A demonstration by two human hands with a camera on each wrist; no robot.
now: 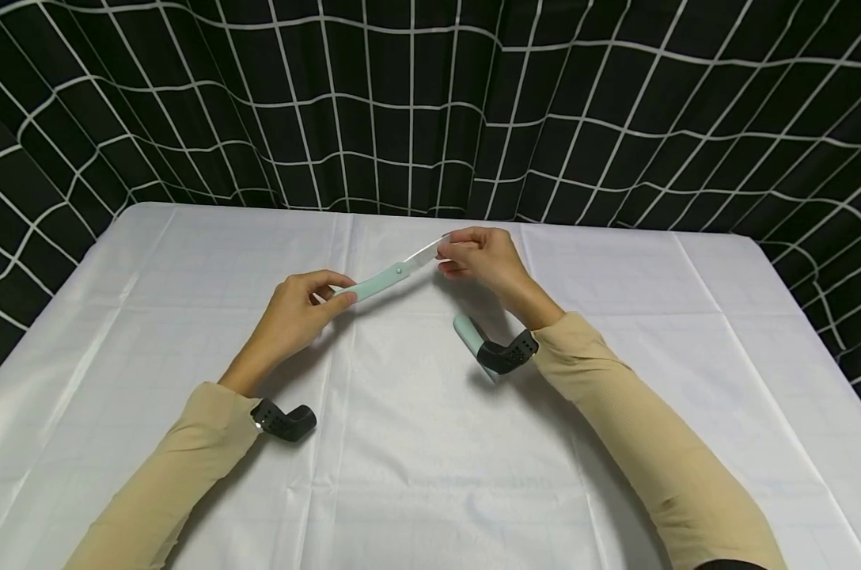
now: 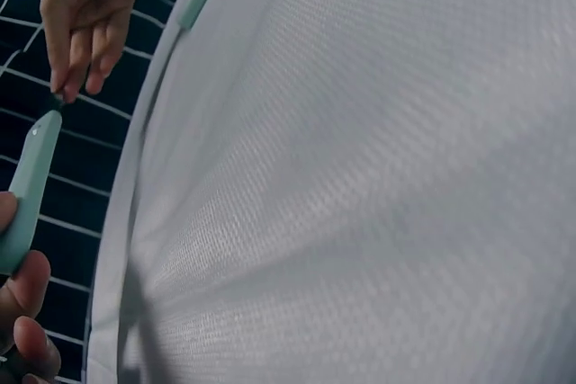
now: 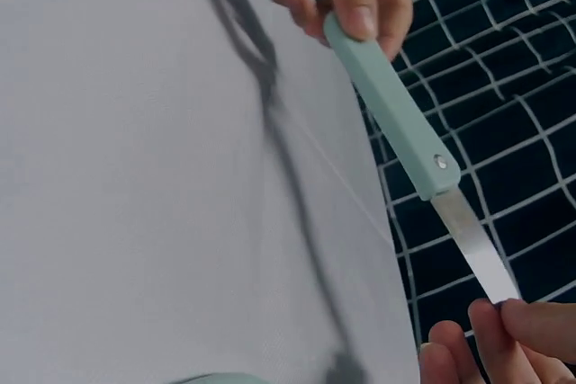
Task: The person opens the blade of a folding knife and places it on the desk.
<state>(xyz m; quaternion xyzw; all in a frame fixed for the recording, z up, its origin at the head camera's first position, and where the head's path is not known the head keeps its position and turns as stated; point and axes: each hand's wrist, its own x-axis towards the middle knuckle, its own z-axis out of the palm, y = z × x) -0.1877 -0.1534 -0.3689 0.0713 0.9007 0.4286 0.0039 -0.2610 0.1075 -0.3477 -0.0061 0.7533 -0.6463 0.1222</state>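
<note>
A folding knife (image 1: 381, 283) with a mint-green handle and its blade swung out is held above the table. My left hand (image 1: 302, 309) pinches the end of the handle between thumb and fingers. At the other end, the thumb and fingers of my right hand (image 1: 483, 260) pinch the tip of the metal blade (image 3: 475, 249). A round metal pivot (image 3: 440, 162) shows where blade meets handle. Below my right wrist, a second mint-green item (image 1: 468, 332) lies on the table, partly covered by the wrist camera, so its kind is unclear.
A white cloth (image 1: 402, 443) with fold creases covers the table. Behind its far edge hangs a black curtain (image 1: 373, 103) with a white grid. Black camera mounts (image 1: 284, 421) stick out from both wrists.
</note>
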